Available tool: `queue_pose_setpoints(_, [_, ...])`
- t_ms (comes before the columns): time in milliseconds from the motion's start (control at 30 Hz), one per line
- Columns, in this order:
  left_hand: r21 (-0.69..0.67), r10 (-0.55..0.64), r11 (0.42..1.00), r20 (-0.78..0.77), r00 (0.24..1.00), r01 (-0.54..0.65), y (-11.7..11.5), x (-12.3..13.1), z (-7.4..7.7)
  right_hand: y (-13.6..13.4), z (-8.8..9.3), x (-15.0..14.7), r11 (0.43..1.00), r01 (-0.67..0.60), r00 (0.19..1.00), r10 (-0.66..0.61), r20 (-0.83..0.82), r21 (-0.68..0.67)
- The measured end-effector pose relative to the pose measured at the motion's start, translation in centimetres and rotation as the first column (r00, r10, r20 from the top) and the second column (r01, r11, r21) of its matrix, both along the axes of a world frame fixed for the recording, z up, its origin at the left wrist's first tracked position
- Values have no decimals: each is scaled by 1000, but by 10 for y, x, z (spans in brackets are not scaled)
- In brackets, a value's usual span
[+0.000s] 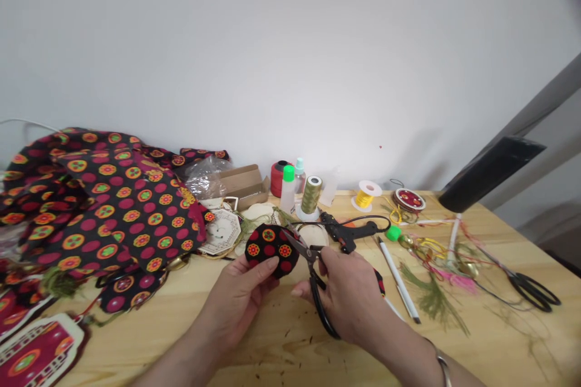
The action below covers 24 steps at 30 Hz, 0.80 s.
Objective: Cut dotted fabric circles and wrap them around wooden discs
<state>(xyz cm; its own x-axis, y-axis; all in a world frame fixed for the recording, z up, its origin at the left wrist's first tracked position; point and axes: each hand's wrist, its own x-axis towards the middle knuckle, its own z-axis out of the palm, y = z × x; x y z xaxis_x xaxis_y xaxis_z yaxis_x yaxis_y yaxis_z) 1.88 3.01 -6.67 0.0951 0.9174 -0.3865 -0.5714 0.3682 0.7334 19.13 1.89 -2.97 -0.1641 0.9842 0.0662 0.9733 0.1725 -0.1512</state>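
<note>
A round black fabric piece [269, 249] with red and orange flower patterns is pinched in my left hand [240, 299], thumb on its front. My right hand [349, 293] is closed on black-handled scissors [312, 254]. Their blades lie at the upper right edge of the round piece, pointing up and left. Part of one black handle loop hangs below my right palm. Small dark scraps are scattered on the wooden table [281, 363] beneath my hands.
Patterned cloth [113, 193] is heaped at the left. Behind my hands stand a green-capped bottle [288, 190], an olive thread spool [311, 196] and a black glue gun [349, 233]. At the right lie a white pen [399, 281], tassels and other scissors [531, 290].
</note>
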Motion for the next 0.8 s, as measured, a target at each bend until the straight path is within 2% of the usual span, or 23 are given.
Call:
queue_pose_setpoints(500, [0,19,1000,-31,999,-19,2,-2,1,0,-6,3,996,11,999,-14,38,88])
queue_pose_setpoints(800, [77,26,997,-96,995,-19,5,-6,5,1,-2,5,997,8,1000,-10,19,75])
